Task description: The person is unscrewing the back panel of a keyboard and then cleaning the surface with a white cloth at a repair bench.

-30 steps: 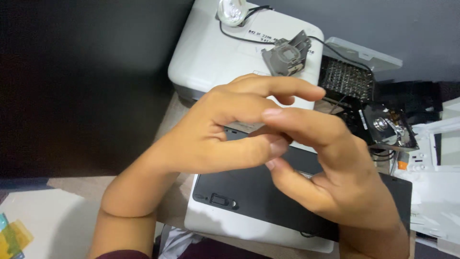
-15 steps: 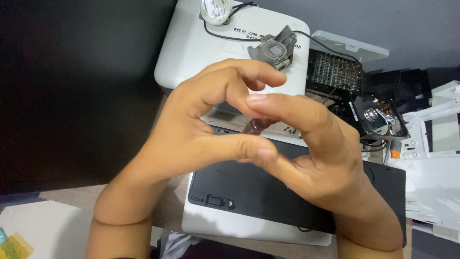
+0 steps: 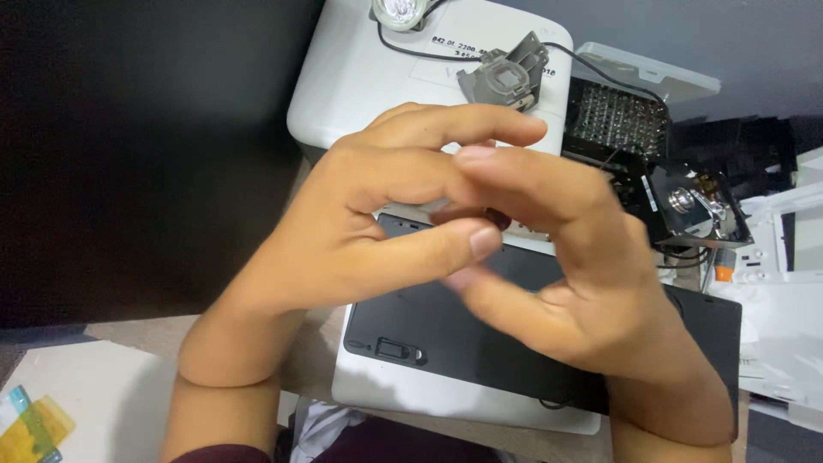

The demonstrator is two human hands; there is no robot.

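My left hand (image 3: pixel 360 231) and my right hand (image 3: pixel 591 291) are raised together in the middle of the view, fingertips meeting. A small dark part (image 3: pixel 498 219) shows between them, under my right fingers and just above my left thumb. Most of it is hidden, so its shape is unclear. My right fingers are slightly blurred. Below the hands lies a flat device with a black panel (image 3: pixel 446 339) set in a white base (image 3: pixel 403 396).
A white casing (image 3: pixel 360 86) stands behind, carrying a grey bracket with a square lens (image 3: pixel 506 79), a round lamp (image 3: pixel 399 10) and a black wire. At the right are a metal grid block (image 3: pixel 613 120), a black optical assembly (image 3: pixel 690 206) and white paper sheets (image 3: pixel 780 334).
My hands stay joined around the small part while the fingers shift slightly. The view has drifted a little, so the white casing sits nearer the centre.
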